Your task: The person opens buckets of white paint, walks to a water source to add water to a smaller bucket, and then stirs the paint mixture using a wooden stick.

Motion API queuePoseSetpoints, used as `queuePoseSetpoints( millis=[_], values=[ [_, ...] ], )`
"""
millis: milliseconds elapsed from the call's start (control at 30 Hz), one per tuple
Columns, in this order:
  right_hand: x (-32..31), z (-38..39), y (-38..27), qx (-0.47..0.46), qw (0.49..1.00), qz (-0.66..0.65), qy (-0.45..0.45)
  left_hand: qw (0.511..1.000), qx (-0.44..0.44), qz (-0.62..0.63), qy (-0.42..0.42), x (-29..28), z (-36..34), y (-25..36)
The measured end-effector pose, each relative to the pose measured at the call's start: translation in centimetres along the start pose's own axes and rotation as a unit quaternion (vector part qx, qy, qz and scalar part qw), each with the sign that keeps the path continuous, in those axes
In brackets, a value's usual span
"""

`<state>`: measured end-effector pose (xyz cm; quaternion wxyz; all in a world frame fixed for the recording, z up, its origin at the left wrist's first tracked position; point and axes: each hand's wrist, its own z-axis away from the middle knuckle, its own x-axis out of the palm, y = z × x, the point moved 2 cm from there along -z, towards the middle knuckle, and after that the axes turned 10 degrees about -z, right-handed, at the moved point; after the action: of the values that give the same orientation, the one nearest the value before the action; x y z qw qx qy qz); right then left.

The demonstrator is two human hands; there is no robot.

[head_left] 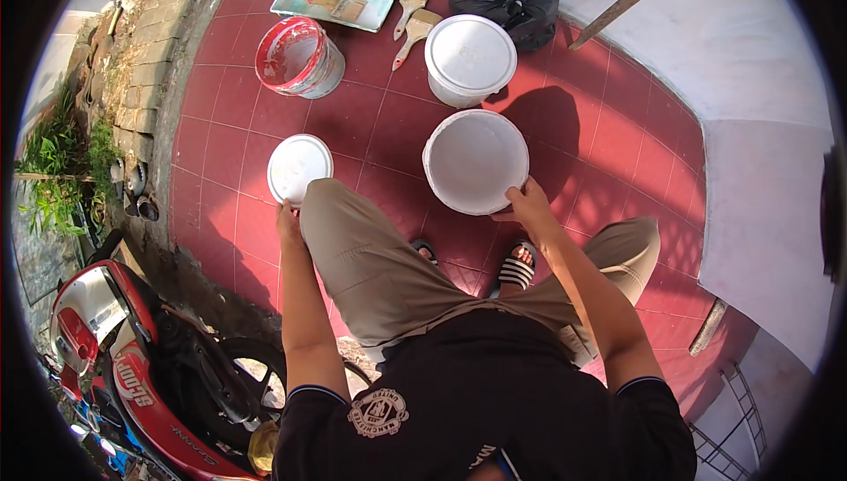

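Observation:
My left hand [288, 214] grips a small white lidded container [298, 165] beside my left knee, its fingers partly hidden under it. My right hand [522, 206] grips the front right of a large white bucket [475, 156], which has no lid and looks pale inside. Behind that bucket stands another white bucket [470, 56] with its lid on. To the back left is a bucket [300, 64] smeared with red paint round its rim.
A paint tray [384, 13] with brushes lies at the back, two more brushes [413, 38] beside it. A black bag [516, 9] and leaning wooden stick [631, 0] are by the white wall [759, 75]. A red motorbike [150, 375] stands at lower left, footwear [141, 190] along the left edge.

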<state>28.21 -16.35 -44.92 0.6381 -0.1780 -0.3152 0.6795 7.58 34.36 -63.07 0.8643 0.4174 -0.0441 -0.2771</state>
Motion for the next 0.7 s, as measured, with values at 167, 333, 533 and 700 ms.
queuePoseSetpoints(
  millis=[167, 333, 533, 700],
  values=[
    [-1.7, -1.0, 0.9, 0.016, 0.995, 0.099, 0.011, 0.996, -0.006, -0.081, -0.042, 0.9, -0.8, -0.5],
    [-3.9, -1.5, 0.5, 0.033, 0.997, 0.055, 0.049, 0.993, 0.008, -0.070, -0.100, 3.1, -0.2, -1.3],
    [-4.0, -3.1, 1.7, 0.006, 0.997, 0.065, 0.028, 0.992, 0.014, -0.057, -0.108, 3.6, -1.4, -2.3],
    [-3.7, -3.1, 1.3, 0.059, 0.997, 0.040, 0.025, 0.986, 0.016, -0.119, -0.119, 4.2, -1.9, -2.5]
  ],
)
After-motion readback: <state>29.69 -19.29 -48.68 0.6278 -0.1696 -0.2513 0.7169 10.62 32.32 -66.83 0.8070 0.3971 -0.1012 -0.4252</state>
